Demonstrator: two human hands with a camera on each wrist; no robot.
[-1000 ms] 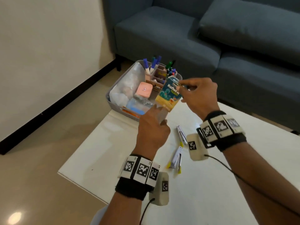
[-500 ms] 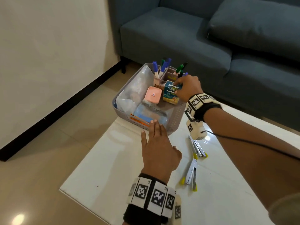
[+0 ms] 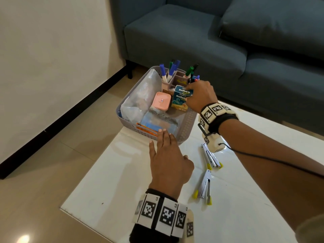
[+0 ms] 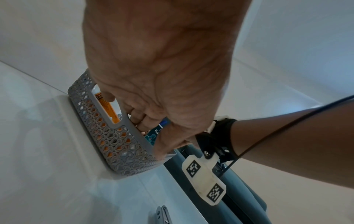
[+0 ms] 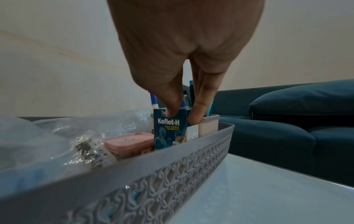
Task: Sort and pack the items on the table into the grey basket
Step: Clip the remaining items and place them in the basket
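From the head view, my right hand [image 3: 199, 97] pinched the top of the box [image 3: 180, 98], which stood upright in the grey basket [image 3: 185, 127] with its long axis vertical and its printed face toward me, while two staplers [image 3: 211, 157] waited on the bench [image 3: 245, 199]. At my left wrist, my left hand [image 4: 162, 68] lay flat with straight fingers on the basket's near rim, holding nothing. At my right wrist, thumb and finger nipped only the box's top edge, so I judged it might topple onto the pink case [image 5: 130, 141] on release.
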